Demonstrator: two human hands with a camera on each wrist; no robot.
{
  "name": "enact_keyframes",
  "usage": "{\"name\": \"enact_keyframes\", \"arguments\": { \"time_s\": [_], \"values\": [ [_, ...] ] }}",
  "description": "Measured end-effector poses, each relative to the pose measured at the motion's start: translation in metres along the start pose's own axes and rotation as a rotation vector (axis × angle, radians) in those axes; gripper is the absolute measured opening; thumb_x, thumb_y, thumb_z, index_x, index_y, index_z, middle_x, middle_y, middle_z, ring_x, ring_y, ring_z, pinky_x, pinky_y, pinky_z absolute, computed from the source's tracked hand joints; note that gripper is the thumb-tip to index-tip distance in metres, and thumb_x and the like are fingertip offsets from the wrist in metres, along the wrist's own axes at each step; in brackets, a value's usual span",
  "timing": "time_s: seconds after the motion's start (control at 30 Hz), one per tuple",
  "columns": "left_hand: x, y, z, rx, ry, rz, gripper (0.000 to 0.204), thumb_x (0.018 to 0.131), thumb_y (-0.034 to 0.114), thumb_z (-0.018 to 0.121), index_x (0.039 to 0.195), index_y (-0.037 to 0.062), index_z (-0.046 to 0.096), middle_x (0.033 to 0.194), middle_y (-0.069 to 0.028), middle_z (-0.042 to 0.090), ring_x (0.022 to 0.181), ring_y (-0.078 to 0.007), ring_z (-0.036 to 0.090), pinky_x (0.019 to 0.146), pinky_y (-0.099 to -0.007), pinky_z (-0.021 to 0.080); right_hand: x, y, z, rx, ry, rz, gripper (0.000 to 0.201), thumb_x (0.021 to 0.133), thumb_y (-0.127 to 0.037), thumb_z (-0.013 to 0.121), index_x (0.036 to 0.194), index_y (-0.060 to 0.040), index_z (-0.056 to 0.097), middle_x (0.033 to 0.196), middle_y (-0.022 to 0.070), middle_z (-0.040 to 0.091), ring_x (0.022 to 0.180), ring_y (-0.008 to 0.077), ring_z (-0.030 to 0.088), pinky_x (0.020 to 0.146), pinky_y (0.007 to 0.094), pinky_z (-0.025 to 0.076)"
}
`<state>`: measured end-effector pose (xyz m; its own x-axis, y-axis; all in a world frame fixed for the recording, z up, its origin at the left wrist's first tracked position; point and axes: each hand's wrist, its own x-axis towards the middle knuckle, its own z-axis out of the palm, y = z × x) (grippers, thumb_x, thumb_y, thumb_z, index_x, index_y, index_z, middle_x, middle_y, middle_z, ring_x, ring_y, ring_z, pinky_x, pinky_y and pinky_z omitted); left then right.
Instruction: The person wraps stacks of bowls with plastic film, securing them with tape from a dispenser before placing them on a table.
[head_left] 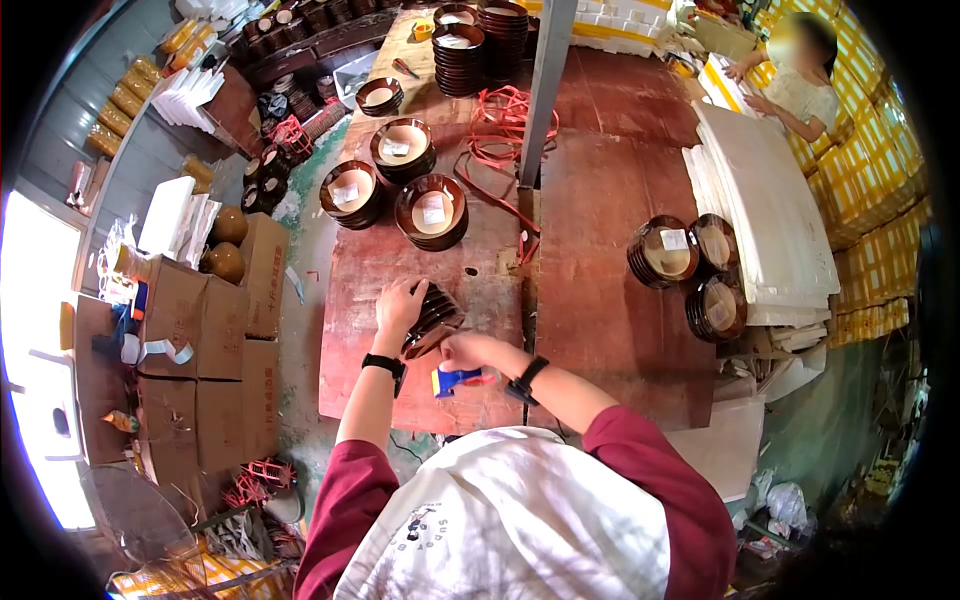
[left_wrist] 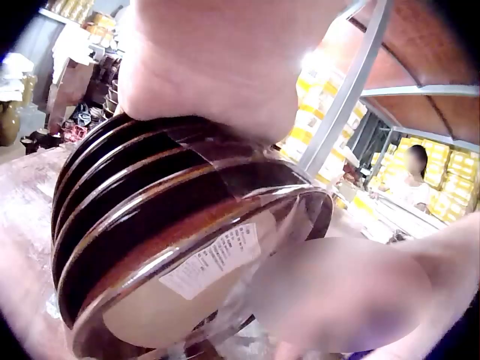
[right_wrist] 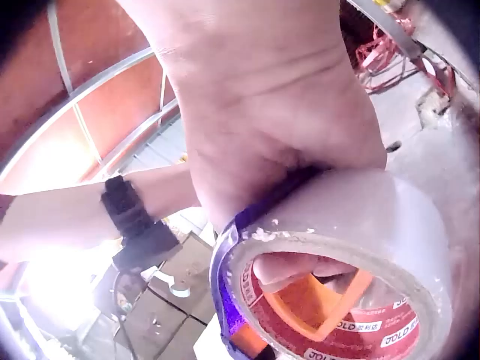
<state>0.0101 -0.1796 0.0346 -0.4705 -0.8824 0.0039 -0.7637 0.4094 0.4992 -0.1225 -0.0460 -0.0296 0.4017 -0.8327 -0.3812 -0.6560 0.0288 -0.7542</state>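
Observation:
My left hand (head_left: 400, 308) grips a stack of dark brown glazed bowls (head_left: 434, 312), which is tipped onto its side over the red table. In the left wrist view, the palm lies over the rims, and the end bowl (left_wrist: 142, 319) bears a white printed label (left_wrist: 214, 262). Clear film shines across the rims. Beside the stack, my right hand (head_left: 466, 350) holds a blue tape dispenser (head_left: 455, 383). The right wrist view shows its wide roll of clear tape (right_wrist: 397, 217), with fingers curled inside the roll's core around an orange part (right_wrist: 319, 307).
Labelled bowl stacks (head_left: 431, 212) stand beyond my hands, with more (head_left: 664, 250) at the right. Red strapping (head_left: 500, 125) lies near a metal post (head_left: 546, 95). Cartons (head_left: 205, 330) line the left side. White foam sheets (head_left: 765, 215) lie at right, near another person (head_left: 803, 95).

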Motion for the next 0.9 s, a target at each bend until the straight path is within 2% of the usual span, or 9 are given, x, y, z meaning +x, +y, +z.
{"name": "enact_keyframes", "arguments": {
  "time_s": [0.1, 0.17, 0.3, 0.47, 0.6, 0.63, 0.7, 0.83, 0.9],
  "values": [
    [-0.001, -0.005, 0.004, 0.005, -0.023, -0.019, 0.036, 0.099, 0.043, 0.055, 0.114, 0.0188, 0.076, 0.124, -0.0056, 0.070, 0.112, -0.0346, 0.063, 0.100, -0.0451, 0.048, -0.018, 0.019, 0.016, 0.109, 0.077, 0.019, 0.040, 0.086, -0.039, 0.072, 0.106, -0.0048, 0.071, 0.099, 0.0188, 0.074, 0.090, 0.0349, 0.071, 0.080, 0.0422, 0.055],
    [-0.001, -0.005, 0.001, 0.007, -0.029, -0.014, 0.036, 0.099, 0.043, 0.055, 0.114, 0.0187, 0.076, 0.123, -0.0051, 0.070, 0.112, -0.0350, 0.063, 0.099, -0.0453, 0.048, -0.042, 0.018, 0.001, 0.082, 0.264, 0.060, 0.041, 0.086, -0.037, 0.073, 0.110, -0.0040, 0.070, 0.102, 0.0201, 0.073, 0.092, 0.0367, 0.071, 0.081, 0.0431, 0.055],
    [-0.001, -0.002, 0.001, -0.003, -0.031, -0.037, 0.036, 0.099, 0.044, 0.055, 0.114, 0.0192, 0.076, 0.123, -0.0050, 0.070, 0.113, -0.0352, 0.063, 0.100, -0.0444, 0.048, -0.047, -0.007, -0.045, 0.000, 0.340, 0.140, 0.041, 0.089, -0.036, 0.071, 0.123, -0.0142, 0.068, 0.101, 0.0228, 0.073, 0.098, 0.0412, 0.069, 0.084, 0.0503, 0.056],
    [-0.003, -0.002, 0.000, -0.002, 0.018, -0.025, 0.037, 0.098, 0.041, 0.056, 0.111, 0.0115, 0.074, 0.119, -0.0114, 0.070, 0.112, -0.0366, 0.063, 0.095, -0.0471, 0.050, -0.039, -0.011, -0.045, -0.108, 0.214, 0.185, 0.052, 0.091, -0.038, 0.068, 0.137, -0.0170, 0.060, 0.104, 0.0233, 0.072, 0.098, 0.0421, 0.069, 0.084, 0.0522, 0.056],
    [0.014, -0.008, 0.004, 0.094, -0.203, -0.090, 0.041, 0.099, 0.042, 0.052, 0.127, 0.0153, 0.063, 0.137, -0.0088, 0.060, 0.125, -0.0409, 0.055, 0.103, -0.0620, 0.042, -0.077, -0.008, -0.026, 0.009, 0.331, 0.118, 0.057, 0.090, -0.037, 0.069, 0.140, -0.0118, 0.058, 0.114, 0.0240, 0.070, 0.106, 0.0418, 0.067, 0.091, 0.0497, 0.054],
    [0.019, -0.007, 0.006, 0.158, -0.213, -0.040, 0.041, 0.099, 0.042, 0.052, 0.129, 0.0158, 0.062, 0.138, -0.0092, 0.059, 0.127, -0.0410, 0.054, 0.103, -0.0618, 0.042, -0.086, 0.005, -0.012, 0.107, 0.416, 0.060, 0.058, 0.091, -0.039, 0.068, 0.140, -0.0073, 0.058, 0.121, 0.0242, 0.069, 0.112, 0.0401, 0.066, 0.095, 0.0457, 0.053],
    [0.026, -0.001, 0.011, 0.282, -0.235, 0.064, 0.043, 0.099, 0.042, 0.051, 0.133, 0.0169, 0.060, 0.140, -0.0101, 0.057, 0.129, -0.0410, 0.052, 0.103, -0.0616, 0.043, -0.104, 0.019, 0.009, 0.201, 0.408, 0.183, 0.061, 0.092, -0.041, 0.068, 0.139, -0.0035, 0.057, 0.124, 0.0256, 0.068, 0.115, 0.0379, 0.066, 0.097, 0.0434, 0.053],
    [0.046, 0.002, 0.005, 0.132, -0.523, 0.153, 0.045, 0.099, 0.045, 0.048, 0.123, 0.0151, 0.072, 0.124, -0.0147, 0.070, 0.116, -0.0405, 0.064, 0.099, -0.0493, 0.050, -0.152, 0.017, 0.027, 0.366, 0.436, 0.312, 0.065, 0.092, -0.045, 0.069, 0.137, 0.0001, 0.058, 0.121, 0.0267, 0.069, 0.113, 0.0374, 0.068, 0.096, 0.0426, 0.053],
    [0.044, 0.004, 0.011, 0.149, -0.446, 0.093, 0.050, 0.099, 0.052, 0.047, 0.117, 0.0145, 0.076, 0.117, -0.0192, 0.072, 0.111, -0.0404, 0.066, 0.099, -0.0458, 0.051, -0.168, 0.025, 0.033, 0.425, 0.504, 0.288, 0.058, 0.092, -0.040, 0.071, 0.131, 0.0008, 0.062, 0.119, 0.0253, 0.070, 0.109, 0.0335, 0.070, 0.093, 0.0397, 0.054]
  ]
}}
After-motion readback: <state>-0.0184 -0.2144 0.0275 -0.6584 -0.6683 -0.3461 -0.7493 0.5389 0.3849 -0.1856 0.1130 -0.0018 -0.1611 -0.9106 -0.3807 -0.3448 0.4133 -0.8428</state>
